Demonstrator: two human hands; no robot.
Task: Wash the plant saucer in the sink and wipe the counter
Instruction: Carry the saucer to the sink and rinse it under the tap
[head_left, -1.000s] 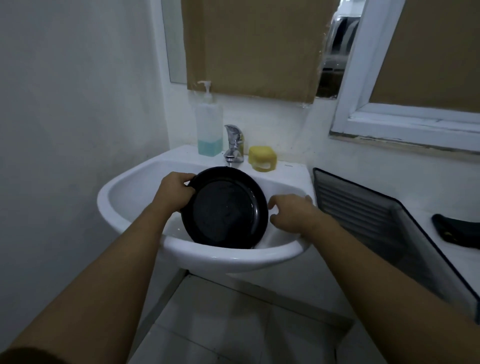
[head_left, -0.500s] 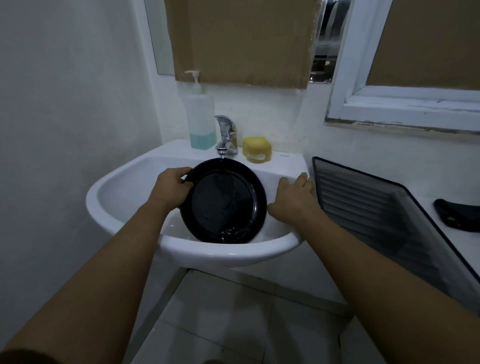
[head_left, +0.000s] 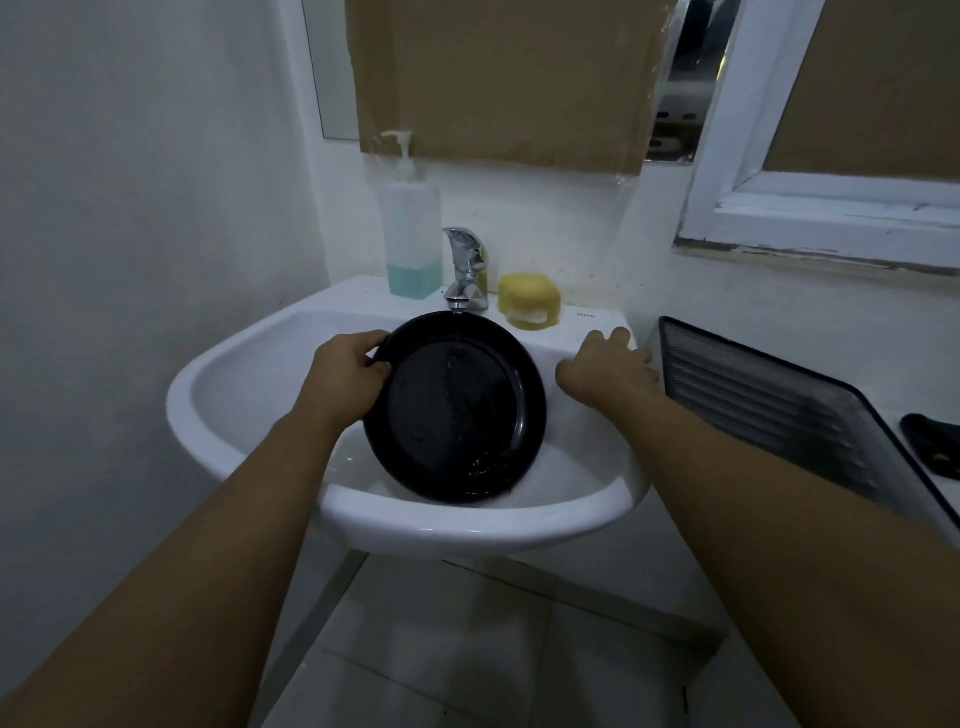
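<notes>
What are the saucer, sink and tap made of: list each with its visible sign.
Saucer: probably plastic, glossy black; thin moulded rim and soft highlights on its wet face.
Sink: glazed ceramic by the look; white, with a thick rounded rim and a sharp gloss.
Tap: metal, seemingly chromed; it shows mirror-like reflections.

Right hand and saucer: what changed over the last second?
The right hand moved from beside the right rim of the saucer to the rear ledge of the sink, fingers relaxed. A thin stream from the tap now runs onto the saucer. The left hand still grips its left rim; it stays tilted in the basin.
</notes>
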